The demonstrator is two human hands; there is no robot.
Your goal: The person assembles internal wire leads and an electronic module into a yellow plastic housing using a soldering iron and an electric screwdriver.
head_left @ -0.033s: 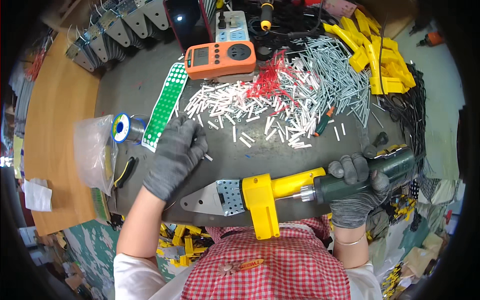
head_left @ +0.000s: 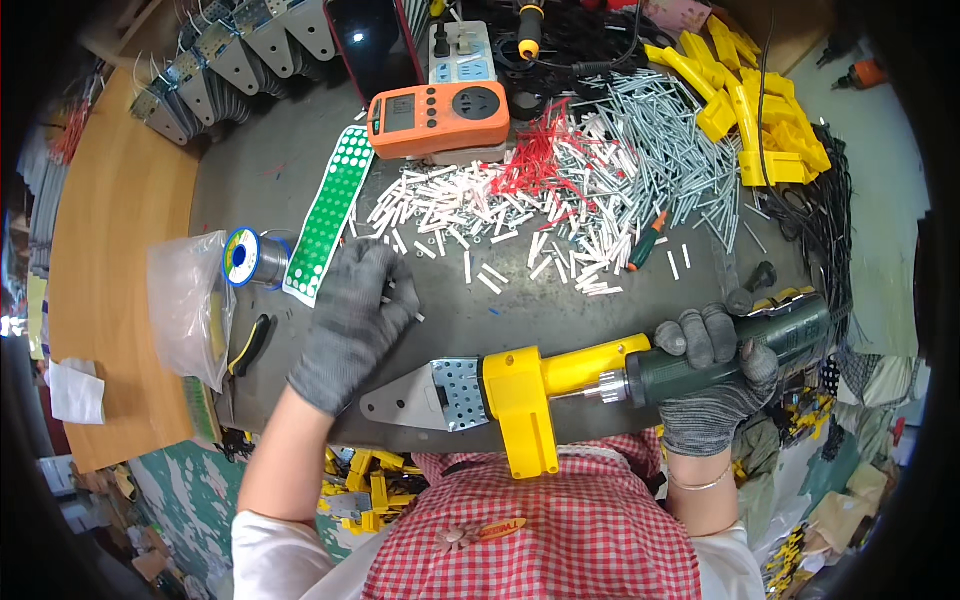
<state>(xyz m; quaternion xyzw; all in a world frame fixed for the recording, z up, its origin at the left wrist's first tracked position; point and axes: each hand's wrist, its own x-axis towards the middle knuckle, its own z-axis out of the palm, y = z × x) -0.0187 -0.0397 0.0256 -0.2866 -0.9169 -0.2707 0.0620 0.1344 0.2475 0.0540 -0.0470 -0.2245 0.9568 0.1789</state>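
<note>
Nothing has visibly moved since the earlier frame: both hands and the tool sit where they did.

Head view: the left hand (head_left: 352, 318), in a grey knit glove, lies curled on the dark desk (head_left: 240, 190) left of centre, fingertips pinching a short white tube piece (head_left: 412, 312) at the near edge of the scattered heap. The right hand (head_left: 712, 378), gloved alike, is clenched round the dark green handle of the heating tool (head_left: 600, 375), which lies across the lower middle of the frame, its flat, perforated metal blade pointing left and its yellow plastic bracket hanging toward the checked apron.

As for progress, I judge the work barely begun or mid-run: one piece is in the fingers, none sits on the blade, and the piles look large.

White tube pieces (head_left: 470, 215) spread above centre, thin red ones (head_left: 530, 165) just beyond, grey metallic rods (head_left: 670, 150) to the upper right, chunky yellow plastic parts (head_left: 760, 120) further right. An orange meter (head_left: 437, 118) with a smooth case sits at upper centre; a green dotted strip (head_left: 330, 210) and a solder spool (head_left: 245, 257) lie left, beside a crinkled clear bag (head_left: 185, 300).
</note>
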